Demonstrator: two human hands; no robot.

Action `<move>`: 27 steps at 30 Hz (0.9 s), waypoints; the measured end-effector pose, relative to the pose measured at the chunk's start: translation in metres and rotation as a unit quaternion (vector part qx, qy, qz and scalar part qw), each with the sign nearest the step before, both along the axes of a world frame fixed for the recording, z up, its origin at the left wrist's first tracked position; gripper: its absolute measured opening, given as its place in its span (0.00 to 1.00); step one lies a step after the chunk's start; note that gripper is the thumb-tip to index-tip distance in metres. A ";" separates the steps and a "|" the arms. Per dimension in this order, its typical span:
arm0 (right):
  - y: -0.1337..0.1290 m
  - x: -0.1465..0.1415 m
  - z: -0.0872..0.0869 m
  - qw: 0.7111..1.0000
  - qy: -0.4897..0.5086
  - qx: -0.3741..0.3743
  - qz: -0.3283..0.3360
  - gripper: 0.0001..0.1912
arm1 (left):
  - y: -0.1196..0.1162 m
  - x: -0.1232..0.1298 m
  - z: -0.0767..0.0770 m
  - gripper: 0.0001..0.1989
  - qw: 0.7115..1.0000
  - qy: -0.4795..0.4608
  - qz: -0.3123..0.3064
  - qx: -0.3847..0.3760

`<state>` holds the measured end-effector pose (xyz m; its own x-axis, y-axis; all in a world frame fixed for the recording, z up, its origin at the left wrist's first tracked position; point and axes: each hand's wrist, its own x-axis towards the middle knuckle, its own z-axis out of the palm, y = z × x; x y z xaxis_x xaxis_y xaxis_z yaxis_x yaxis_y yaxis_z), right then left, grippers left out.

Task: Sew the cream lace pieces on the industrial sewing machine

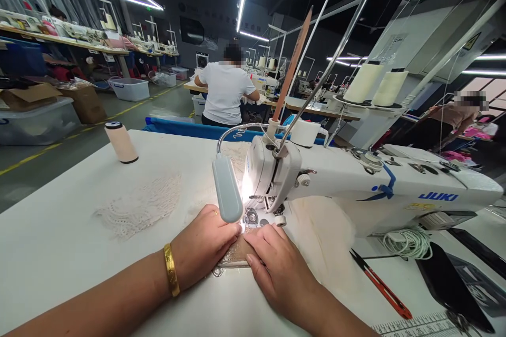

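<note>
A white sewing machine (328, 174) stands in front of me, its presser foot (251, 217) lit by a lamp with a grey head (228, 189). My left hand (207, 237), with a gold bangle at the wrist, is closed by the foot, thumb and forefinger pinched on thin fabric whose edge is mostly hidden. Across from it, my right hand (280, 266) lies with fingers extended on a shiny tan patch (239, 251) in front of the foot, thumb apart. Sheer cream fabric (326, 237) spreads out to the right of the needle area.
On the table's left lie a lace piece (142, 202) and a peach thread cone (121, 142). To the right are red-handled thread snips (381, 284), a ruler (419, 325), a coiled cable (408, 244) and a black phone-like slab (450, 284). A person in white (227, 89) sits ahead.
</note>
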<state>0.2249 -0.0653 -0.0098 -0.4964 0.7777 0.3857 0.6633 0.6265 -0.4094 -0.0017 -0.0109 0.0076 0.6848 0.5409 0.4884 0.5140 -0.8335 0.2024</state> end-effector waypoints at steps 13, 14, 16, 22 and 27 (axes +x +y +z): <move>0.000 -0.001 0.004 1.000 -0.026 -0.013 -0.008 0.09 | 0.010 -0.005 0.005 0.10 0.993 -0.052 0.006 -0.105; 0.000 -0.001 0.004 0.999 -0.027 -0.015 -0.009 0.09 | 0.009 -0.005 0.006 0.09 0.994 -0.049 -0.004 -0.099; 0.001 -0.001 0.005 0.999 -0.029 -0.018 -0.009 0.08 | 0.009 -0.004 0.005 0.09 0.996 -0.043 -0.014 -0.080; 0.003 -0.002 0.004 1.000 -0.028 -0.007 -0.010 0.09 | 0.015 -0.002 -0.008 0.14 0.991 -0.085 0.018 -0.098; 0.003 -0.003 0.005 0.999 -0.046 0.005 -0.019 0.18 | 0.016 -0.003 0.001 0.14 0.983 -0.079 0.042 -0.159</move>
